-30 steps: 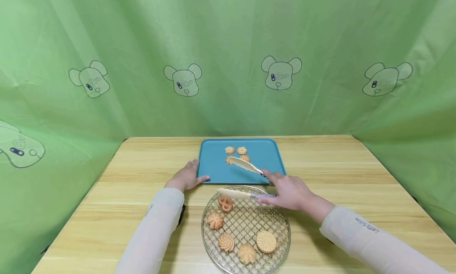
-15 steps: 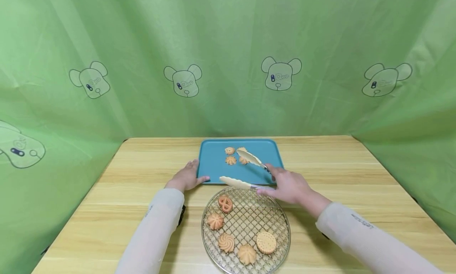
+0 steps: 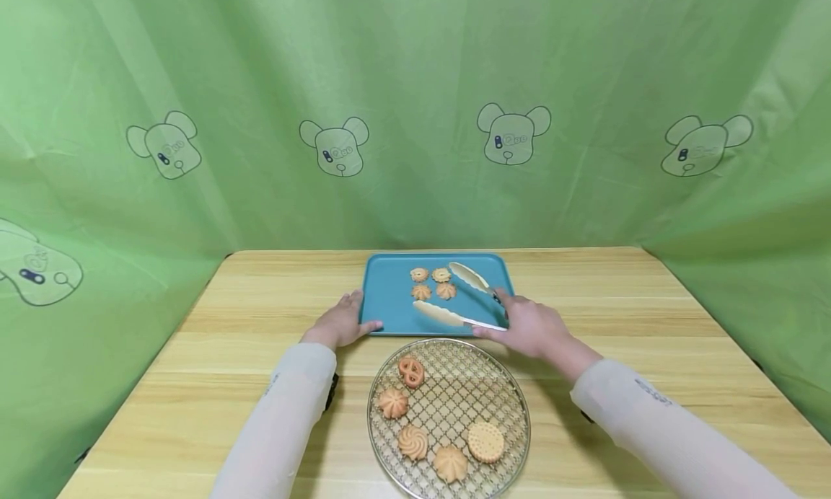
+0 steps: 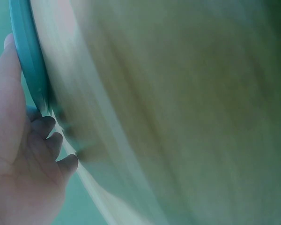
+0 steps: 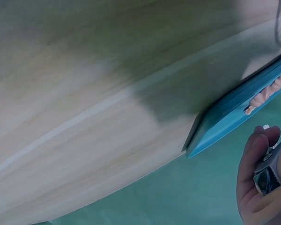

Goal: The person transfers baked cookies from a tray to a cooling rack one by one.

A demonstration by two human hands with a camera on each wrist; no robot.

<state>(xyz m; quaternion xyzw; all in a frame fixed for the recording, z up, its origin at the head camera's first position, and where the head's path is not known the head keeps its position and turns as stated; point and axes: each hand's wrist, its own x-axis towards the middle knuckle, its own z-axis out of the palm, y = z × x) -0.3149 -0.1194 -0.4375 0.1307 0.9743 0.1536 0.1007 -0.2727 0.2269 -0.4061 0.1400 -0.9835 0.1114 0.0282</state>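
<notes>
Tongs (image 3: 441,314): one pair, pale scalloped tips, metal arms. Spread wide, they reach over the blue tray (image 3: 389,311) from its right side; the near tip is above its front part, the far tip just beside the cookies on it. Contact with a cookie: cannot tell.

Right hand (image 3: 535,329), at the tray's front right corner: thumb on one tong arm, fingers on the other, gripping both.

Left hand (image 3: 340,322), at the tray's left edge: thumb spread wide from the fingers, touching the front left corner; fingers along the left side.

Cookies on tray, count 4, in two rows: two pale ring-like cookies (image 3: 418,275) behind, two star-shaped cookies (image 3: 421,292) in front.

In front of the tray: one round wire rack (image 3: 448,391). Cookies on it, count 5: one pretzel (image 3: 411,372), two fluted cookies (image 3: 392,403), one swirl cookie (image 3: 412,442), one dotted round cookie (image 3: 485,442).

Under tray and rack: wooden table (image 3: 617,304). Behind the tray: green curtain (image 3: 415,52), five printed bear faces visible. In the way: right hand and tongs partly cover the tray's right side.
</notes>
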